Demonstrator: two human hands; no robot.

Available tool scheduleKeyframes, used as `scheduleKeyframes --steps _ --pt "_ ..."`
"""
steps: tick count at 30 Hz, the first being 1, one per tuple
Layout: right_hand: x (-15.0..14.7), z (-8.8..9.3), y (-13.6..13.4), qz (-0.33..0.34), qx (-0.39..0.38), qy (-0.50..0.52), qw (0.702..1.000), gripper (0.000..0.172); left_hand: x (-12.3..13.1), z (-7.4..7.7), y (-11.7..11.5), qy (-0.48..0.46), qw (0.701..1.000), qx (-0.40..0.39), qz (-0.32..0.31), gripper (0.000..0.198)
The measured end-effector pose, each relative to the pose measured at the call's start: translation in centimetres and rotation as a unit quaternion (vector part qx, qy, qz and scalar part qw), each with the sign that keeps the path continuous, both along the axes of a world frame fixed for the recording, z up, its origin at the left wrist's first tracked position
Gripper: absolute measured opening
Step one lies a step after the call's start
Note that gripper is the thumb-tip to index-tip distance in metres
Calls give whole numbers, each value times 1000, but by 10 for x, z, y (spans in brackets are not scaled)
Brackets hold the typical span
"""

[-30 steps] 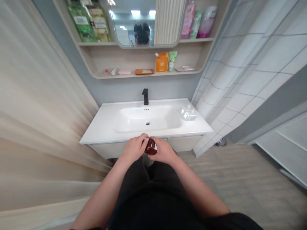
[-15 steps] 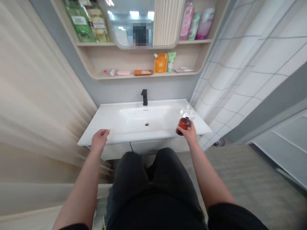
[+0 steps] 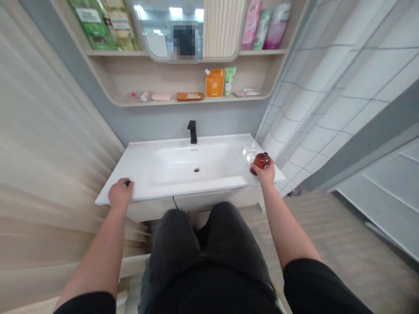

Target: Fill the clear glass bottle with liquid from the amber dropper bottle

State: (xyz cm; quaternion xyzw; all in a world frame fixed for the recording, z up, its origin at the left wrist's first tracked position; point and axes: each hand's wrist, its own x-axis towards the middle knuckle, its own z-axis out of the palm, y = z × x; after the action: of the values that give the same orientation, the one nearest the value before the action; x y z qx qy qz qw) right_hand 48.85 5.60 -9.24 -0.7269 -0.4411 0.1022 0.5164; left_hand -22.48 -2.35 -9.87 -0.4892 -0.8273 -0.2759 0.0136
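Two hands are at the white sink (image 3: 183,190). The right hand (image 3: 263,173) grips a brown bottle (image 3: 261,161); the left hand (image 3: 120,195) now pinches something small and dark (image 3: 127,183) at the front edge.

Shiny amber bottle (image 3: 261,161) — tilted sideways

Short black sleeves (image 3: 88,303), bare forearms (image 3: 98,248), bare hands (image 3: 120,195), and dark grey denim trousers (image 3: 209,257).

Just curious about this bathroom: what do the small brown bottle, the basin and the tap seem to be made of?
The bottle looks like glossy amber glass, given its translucent reddish shine, though it could be plastic. The basin looks like glazed ceramic: smooth, white and brightly reflective. The tap looks like matte black metal, with a dull, even surface, though its coating can't be told.
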Motion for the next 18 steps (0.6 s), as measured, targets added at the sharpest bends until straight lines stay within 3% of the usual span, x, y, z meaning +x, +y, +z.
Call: scheduleKeyframes --steps 5,7,9,12,14,16,18 --pt "13 11 -13 26 -4 -32 999 119 5 -4 -2 61 998 -2 -10 51" --pt "26 30 -17 27 18 -77 996 114 5 -5 -2 73 997 1 -22 54" --pt "40 61 -14 21 26 -152 988 98 4 -7 -2 81 996 3 -28 57" --pt "50 120 15 69 -115 -260 956 67 3 -10 -2 87 996 8 -30 60" --pt "45 155 47 97 -246 -319 910 53 3 -11 -1 87 996 14 -30 60" --pt "31 177 78 117 -341 -374 855 47 4 -12 -1 84 996 20 -30 59" --pt "15 186 100 142 -386 -380 828 45 4 -12 -2 77 996 24 -31 58"
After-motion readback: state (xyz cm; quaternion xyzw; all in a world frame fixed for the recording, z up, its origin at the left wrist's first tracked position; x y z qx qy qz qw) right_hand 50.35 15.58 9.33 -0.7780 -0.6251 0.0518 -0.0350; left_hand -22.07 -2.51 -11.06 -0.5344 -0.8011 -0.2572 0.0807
